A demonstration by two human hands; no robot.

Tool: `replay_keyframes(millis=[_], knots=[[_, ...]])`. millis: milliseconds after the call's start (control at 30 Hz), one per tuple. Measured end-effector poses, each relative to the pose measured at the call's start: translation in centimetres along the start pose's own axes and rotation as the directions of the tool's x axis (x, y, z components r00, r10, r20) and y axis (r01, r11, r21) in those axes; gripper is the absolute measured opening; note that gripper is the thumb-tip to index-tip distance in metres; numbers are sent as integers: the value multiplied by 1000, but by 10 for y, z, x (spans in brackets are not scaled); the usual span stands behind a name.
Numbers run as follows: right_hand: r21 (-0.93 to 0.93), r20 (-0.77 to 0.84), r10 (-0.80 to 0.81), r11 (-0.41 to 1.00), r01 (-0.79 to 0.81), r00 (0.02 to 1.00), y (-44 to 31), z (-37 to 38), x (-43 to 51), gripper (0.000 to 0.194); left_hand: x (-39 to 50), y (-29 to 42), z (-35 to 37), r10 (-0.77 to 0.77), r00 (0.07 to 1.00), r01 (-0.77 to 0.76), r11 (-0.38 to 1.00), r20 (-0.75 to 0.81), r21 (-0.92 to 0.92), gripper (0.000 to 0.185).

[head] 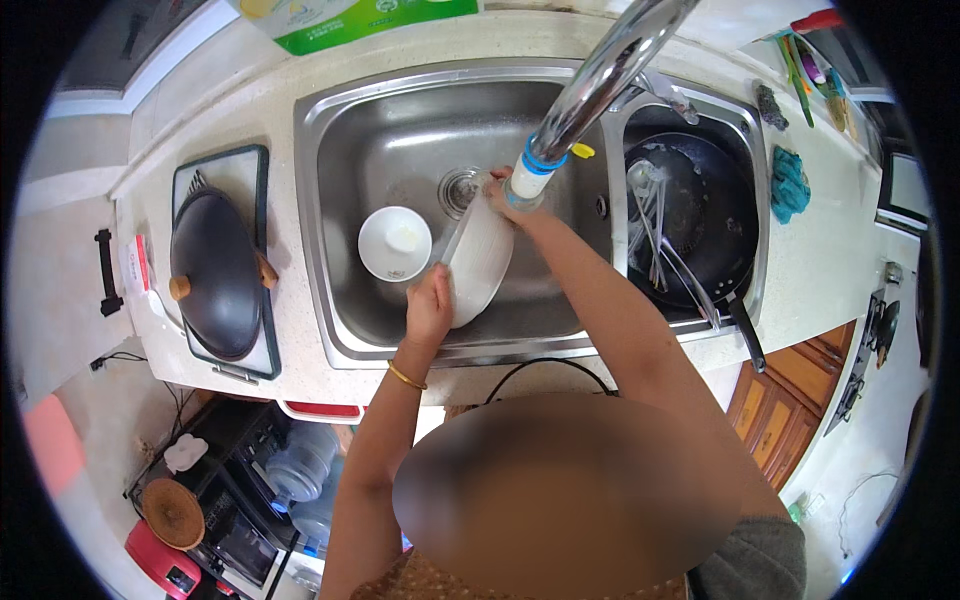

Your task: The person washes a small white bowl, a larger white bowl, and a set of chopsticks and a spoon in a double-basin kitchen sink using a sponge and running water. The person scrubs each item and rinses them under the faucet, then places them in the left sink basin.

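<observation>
A large white ceramic bowl (480, 262) is tilted on its side over the left basin of the stainless steel sink (405, 112), its opening towards the left. My left hand (431, 304) grips its near rim, with a gold bangle on the wrist. At the far rim, my right hand (514, 196) holds the bowl, partly hidden behind the faucet nozzle (529, 176). Clear water or splash seems to run along the rim. To the left, a small white bowl (386, 259) stands upright on the basin floor, next to the drain (459, 193).
A black frying pan (720, 187) with utensils (656, 225) fills the right basin, its handle (746, 334) jutting over the front edge. The chrome faucet (607, 67) crosses above. A dark wok lid (217, 274) rests on a cutting board (259, 169); a teal cloth (790, 184) lies right.
</observation>
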State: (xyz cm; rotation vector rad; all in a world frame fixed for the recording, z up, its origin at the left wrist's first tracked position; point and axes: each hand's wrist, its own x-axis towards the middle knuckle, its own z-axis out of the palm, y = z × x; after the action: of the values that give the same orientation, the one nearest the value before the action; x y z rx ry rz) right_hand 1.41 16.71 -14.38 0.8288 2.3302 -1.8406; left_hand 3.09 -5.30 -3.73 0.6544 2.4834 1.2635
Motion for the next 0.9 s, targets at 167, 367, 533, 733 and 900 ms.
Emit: replay_keyframes(millis=[167,367,533,733,900], knots=[[108,-138,25,994,-10,990,17,19,-6,35,14,16,-13,-185,965,180,983,187,41,31],[219,-244,164,969,-111,956,-30,29,-69,35,71,-28,45,-55,932,-90,921,357,378,37],[537,-181,385,810,-237,905,-24,27,-96,38,61,8,57,-152,918,-64,855,367,514,38],[669,-224,368,731,-132,903,-31,17,-92,37,54,38,36,-256,910,147,935,327,322,34],[817,-115,311,570,-88,943,-28,-23,-72,37,57,51,19,-253,916,266,964,310,1,36]])
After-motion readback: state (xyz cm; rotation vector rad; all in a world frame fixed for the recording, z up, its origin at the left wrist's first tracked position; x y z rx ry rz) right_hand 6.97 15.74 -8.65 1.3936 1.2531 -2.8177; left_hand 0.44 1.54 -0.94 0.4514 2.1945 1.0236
